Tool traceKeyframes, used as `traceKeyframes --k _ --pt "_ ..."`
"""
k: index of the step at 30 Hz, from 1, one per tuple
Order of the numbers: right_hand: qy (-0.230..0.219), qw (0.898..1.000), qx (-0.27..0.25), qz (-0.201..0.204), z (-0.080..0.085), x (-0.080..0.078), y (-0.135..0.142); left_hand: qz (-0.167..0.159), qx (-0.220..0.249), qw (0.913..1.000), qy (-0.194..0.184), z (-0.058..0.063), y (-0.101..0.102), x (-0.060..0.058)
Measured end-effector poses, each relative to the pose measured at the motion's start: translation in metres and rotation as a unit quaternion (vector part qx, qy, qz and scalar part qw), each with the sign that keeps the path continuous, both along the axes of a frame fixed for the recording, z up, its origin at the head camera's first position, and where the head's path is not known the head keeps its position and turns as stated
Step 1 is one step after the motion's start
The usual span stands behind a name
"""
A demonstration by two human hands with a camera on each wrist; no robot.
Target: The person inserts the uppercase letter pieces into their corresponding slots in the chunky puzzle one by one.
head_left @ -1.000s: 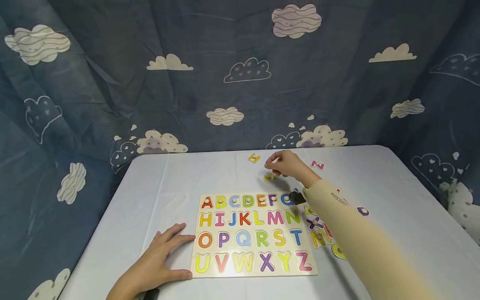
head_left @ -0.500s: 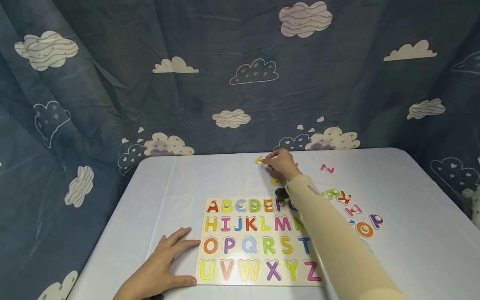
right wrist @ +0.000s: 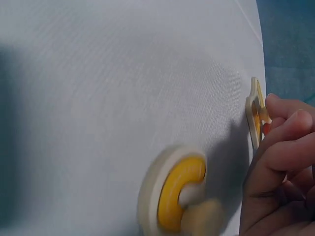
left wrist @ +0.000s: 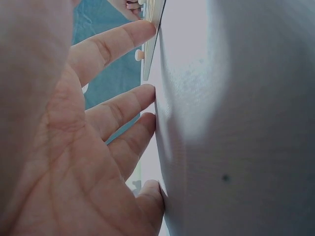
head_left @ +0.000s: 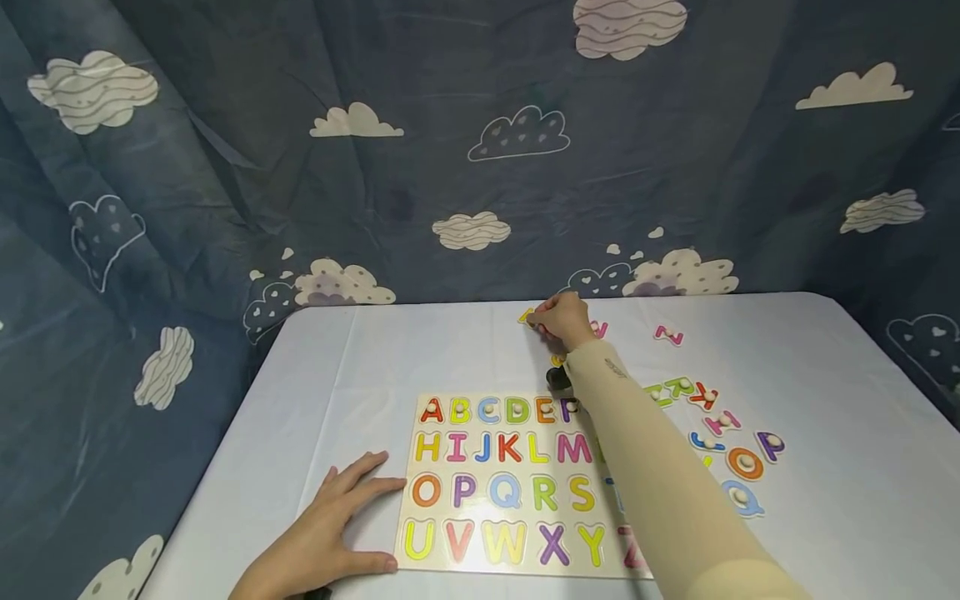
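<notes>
My left hand (head_left: 318,533) lies spread on the white cloth, its index finger and thumb touching the left edge of the wooden alphabet board (head_left: 444,570). In the left wrist view the fingers (left wrist: 113,49) look straight. At the far side of the table, my right hand (head_left: 564,320) pinches the yellow letter H piece (head_left: 527,316) by its small knob. Seen from the right wrist, that piece (right wrist: 254,115) stands on edge or tilted by the fingertips (right wrist: 285,109). A yellow curved letter piece (right wrist: 170,196) lies nearer, partly hidden in the head view.
Pink letter pieces, one a zigzag (head_left: 668,335), lie to the right of my right hand. Several more, among them an orange O (head_left: 745,463), a purple P (head_left: 770,445) and a light blue Q (head_left: 742,498), are scattered right of the board. My right sleeve (head_left: 667,467) covers part of the board.
My right hand has moved left to the yellow H piece and its fingers have closed at the knob. The left hand keeps its place at the board. The head view has shifted slightly.
</notes>
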State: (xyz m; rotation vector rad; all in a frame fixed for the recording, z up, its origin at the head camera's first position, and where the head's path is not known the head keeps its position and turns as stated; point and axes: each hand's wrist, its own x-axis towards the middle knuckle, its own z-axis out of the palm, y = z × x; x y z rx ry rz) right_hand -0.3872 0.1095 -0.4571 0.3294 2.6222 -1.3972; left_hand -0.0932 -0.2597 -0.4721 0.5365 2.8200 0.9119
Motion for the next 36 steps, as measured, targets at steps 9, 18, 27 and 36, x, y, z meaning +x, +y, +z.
traceKeyframes --k 9,18,27,36 --pt "0.019 0.999 0.045 0.004 0.003 0.001 -0.008 -0.001 -0.004 1.0000 0.005 0.001 0.000 0.000" --pt "0.046 0.996 0.065 0.026 0.003 0.009 0.000 -0.016 0.004 0.9998 0.013 0.003 -0.002 -0.001" --pt "0.014 0.993 0.065 0.097 0.015 0.017 0.004 -0.011 0.011 0.9999 -0.003 0.003 -0.002 -0.002" --pt "0.044 0.985 0.051 0.160 0.030 0.052 0.002 -0.018 0.014 0.9997 -0.003 0.005 -0.002 -0.001"
